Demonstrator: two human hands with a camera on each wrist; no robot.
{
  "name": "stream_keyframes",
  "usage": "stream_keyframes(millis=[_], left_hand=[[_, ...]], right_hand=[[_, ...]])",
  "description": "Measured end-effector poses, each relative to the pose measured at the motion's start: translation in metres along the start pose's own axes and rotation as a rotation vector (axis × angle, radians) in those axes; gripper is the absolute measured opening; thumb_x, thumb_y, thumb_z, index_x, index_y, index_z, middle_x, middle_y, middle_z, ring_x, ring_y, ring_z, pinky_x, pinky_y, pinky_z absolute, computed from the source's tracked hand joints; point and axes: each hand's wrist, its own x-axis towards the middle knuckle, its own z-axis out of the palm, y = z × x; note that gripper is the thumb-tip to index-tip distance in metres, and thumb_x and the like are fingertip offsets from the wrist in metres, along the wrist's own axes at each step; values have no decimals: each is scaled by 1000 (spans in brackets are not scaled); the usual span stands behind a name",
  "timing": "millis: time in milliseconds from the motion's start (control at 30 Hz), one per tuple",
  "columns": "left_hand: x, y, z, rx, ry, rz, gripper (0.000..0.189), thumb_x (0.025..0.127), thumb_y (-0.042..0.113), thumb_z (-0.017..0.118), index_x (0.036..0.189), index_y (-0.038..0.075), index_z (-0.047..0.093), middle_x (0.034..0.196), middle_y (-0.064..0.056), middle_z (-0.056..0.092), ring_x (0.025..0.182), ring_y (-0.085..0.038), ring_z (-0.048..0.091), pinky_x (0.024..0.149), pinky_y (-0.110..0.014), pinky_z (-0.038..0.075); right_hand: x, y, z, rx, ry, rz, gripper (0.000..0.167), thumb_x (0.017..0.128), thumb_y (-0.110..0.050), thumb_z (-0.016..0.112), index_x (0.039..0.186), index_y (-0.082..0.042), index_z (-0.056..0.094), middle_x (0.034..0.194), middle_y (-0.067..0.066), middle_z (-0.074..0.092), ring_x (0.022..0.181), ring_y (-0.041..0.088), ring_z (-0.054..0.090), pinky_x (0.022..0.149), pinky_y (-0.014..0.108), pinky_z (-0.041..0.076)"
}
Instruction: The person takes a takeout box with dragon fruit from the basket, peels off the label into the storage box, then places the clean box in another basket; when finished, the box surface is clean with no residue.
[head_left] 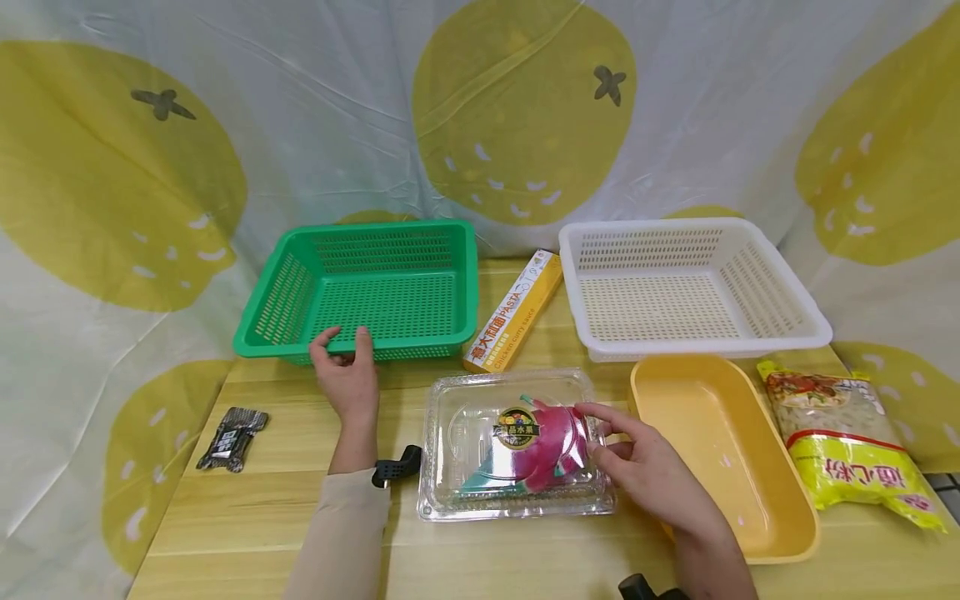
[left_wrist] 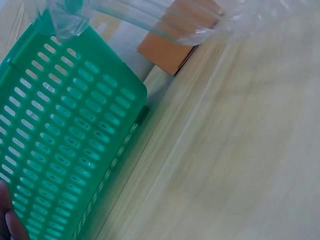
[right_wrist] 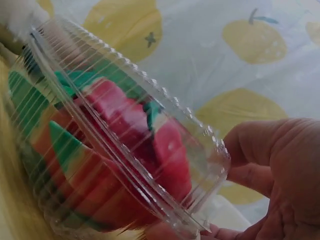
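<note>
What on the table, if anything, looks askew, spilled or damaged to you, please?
Nothing looks spilled or damaged. Mildly askew are the pasta box, lying aslant between the more squarely set green basket and white basket, and the yellow tray, turned at an angle in front of the white one.

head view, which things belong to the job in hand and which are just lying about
Likely in the job:
clear box with fruit inside, held by the right hand
green basket, with the left hand at its near rim

Apparently just lying about:
pasta box
white basket
yellow tray
noodle bag
black packet
</note>
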Motion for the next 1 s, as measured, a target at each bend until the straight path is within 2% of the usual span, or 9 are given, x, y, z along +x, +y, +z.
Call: stream_keyframes(millis=[100,200,333,400,500,667,800,933,1000], left_hand=[[0,0,0,4,0,9,56,96,35,71,135,1,51,65,0,50,55,-31,56,52,-23,50],[-1,1,0,8,1,12,55,96,35,71,135,1,52,65,0,51,54,-30,56,52,-23,50],[-1,0,-1,5,8,6,55,96,34,71,135,1,52,64,1,50,52,-22,55,52,-22,50],[-1,0,-2,6,11,4,55,96,34,71,135,2,52,63,2,50,51,-17,54,52,-22,49],[-1,0,-3,10,14,6,54,96,35,71,135,2,52,63,3,49,51,-14,54,52,-21,49],[-1,0,-2,9,13,15,54,95,35,72,134,2,53,62,3,50,52,-25,56,51,-22,50],[-1,-1,-2,6,18,19,54,96,34,72,133,0,52,60,3,50,50,-19,55,51,-21,49],[0,-1,-2,19,-2,19,56,97,36,70,135,0,51,62,3,49,50,-12,54,51,-22,49],[1,0,-2,30,-16,16,57,98,38,67,136,0,50,63,2,49,49,-14,54,52,-24,50]], right_hand=[[3,1,3,-30,21,37,46,97,-6,65,142,-18,58,111,21,56,62,12,61,51,21,45],[4,1,6,-59,54,77,45,99,-9,64,142,-22,57,124,25,57,62,12,61,51,22,44],[3,-1,8,-99,76,118,45,101,-17,63,144,-27,55,144,26,52,70,14,64,55,26,49],[3,-3,8,-116,75,128,45,101,-18,63,144,-29,55,147,24,51,72,15,65,56,26,49],[2,-4,9,-131,68,133,45,102,-20,63,145,-31,54,149,20,50,71,14,64,56,26,49],[2,-4,8,-130,62,149,45,102,-23,62,146,-32,53,152,17,49,64,14,60,52,26,45],[0,-5,8,-140,56,146,46,102,-25,63,146,-32,53,151,14,50,70,11,63,54,26,46],[1,-6,7,-166,66,119,50,102,-28,63,150,-33,48,135,15,63,71,13,65,55,27,47],[0,-7,6,-201,85,86,52,102,-29,63,151,-32,47,136,16,62,84,17,72,64,29,54]])
